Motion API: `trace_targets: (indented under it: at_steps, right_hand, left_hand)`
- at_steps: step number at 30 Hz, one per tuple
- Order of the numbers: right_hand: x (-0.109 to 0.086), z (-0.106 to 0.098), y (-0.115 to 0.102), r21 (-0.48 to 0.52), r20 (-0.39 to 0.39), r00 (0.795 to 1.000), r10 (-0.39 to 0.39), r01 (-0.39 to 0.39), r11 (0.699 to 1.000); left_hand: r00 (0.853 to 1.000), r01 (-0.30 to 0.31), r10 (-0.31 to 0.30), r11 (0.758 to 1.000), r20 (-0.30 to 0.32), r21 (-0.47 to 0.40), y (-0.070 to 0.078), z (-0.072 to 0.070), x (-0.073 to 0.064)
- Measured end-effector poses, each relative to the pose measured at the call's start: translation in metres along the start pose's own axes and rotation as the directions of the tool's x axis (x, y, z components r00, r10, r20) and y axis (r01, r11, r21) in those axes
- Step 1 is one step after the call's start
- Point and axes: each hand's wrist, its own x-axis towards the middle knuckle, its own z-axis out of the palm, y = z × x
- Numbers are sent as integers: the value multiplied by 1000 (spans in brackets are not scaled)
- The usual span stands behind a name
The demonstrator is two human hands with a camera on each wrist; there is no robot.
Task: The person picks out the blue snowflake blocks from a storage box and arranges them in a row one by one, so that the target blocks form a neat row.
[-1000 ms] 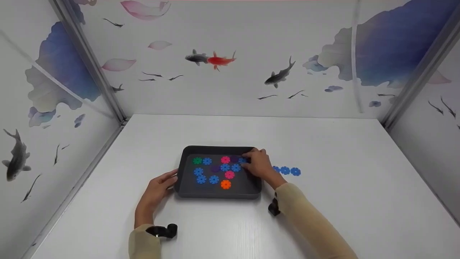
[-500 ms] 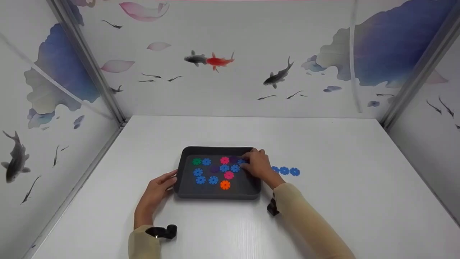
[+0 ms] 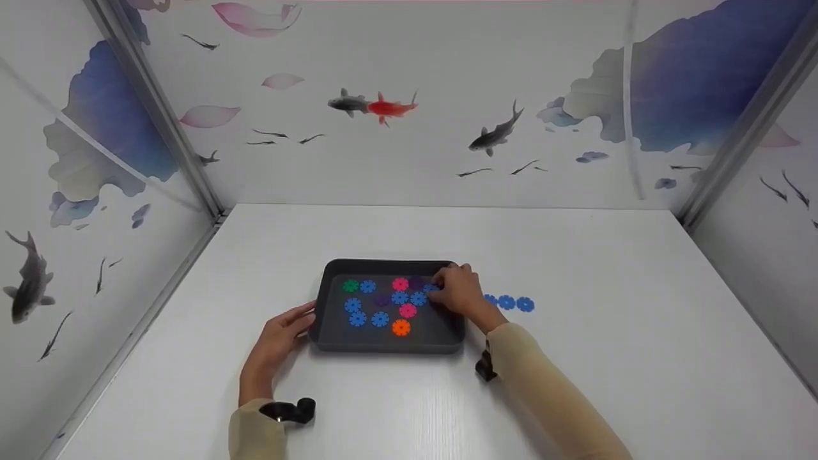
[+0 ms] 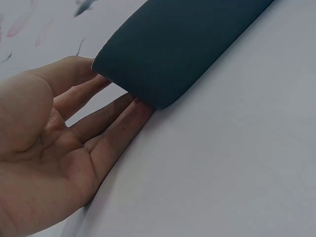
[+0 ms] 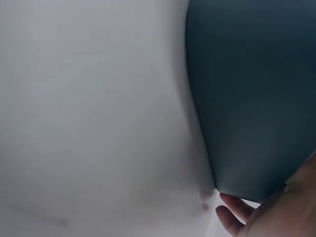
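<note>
A dark grey tray holds several small notched plastic discs. My left hand is at its left side, and in the left wrist view the fairly straight fingers touch the wall near a corner. My right hand reaches over the right rim. Its thumb and index finger pinch a blue notched disc, partly hidden by the fingertips. Close by lie another blue disc, a dark purple disc and a pink disc. In the right wrist view, other fingers stay outside the tray wall.
Right of the tray, a row of blue discs lies on the white table, partly behind the right wrist. Inside the tray, a green disc and an orange disc lie apart. Printed walls enclose the table's back and sides.
My right fingertips have shifted very slightly at the blue disc. The left hand, the tray and the other discs stay where they were.
</note>
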Motion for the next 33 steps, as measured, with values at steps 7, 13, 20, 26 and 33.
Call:
trace_targets:
  at_steps: [7, 13, 20, 26, 33]
  right_hand:
    - [0, 0, 2, -43, -34, 999, -23, 21, 999]
    - [-2, 0, 3, -103, -96, 990, -100, 90, 991]
    - [-3, 0, 2, -127, -108, 990, -92, 78, 989]
    - [-4, 1, 1, -137, -135, 986, -100, 81, 987]
    - [-5, -3, 0, -102, -164, 980, -111, 95, 990]
  left_hand:
    - [1000, -1, 1, 1000, 0, 8, 2, 1, -1]
    - [1000, -2, 2, 1000, 2, 0, 1, 2, 1]
    - [1000, -10, 10, 1000, 5, -1, 1, 3, 2]
    - [1000, -6, 6, 1000, 0, -12, 0, 2, 1]
    - [1000, -9, 9, 1000, -9, -18, 1, 1, -1]
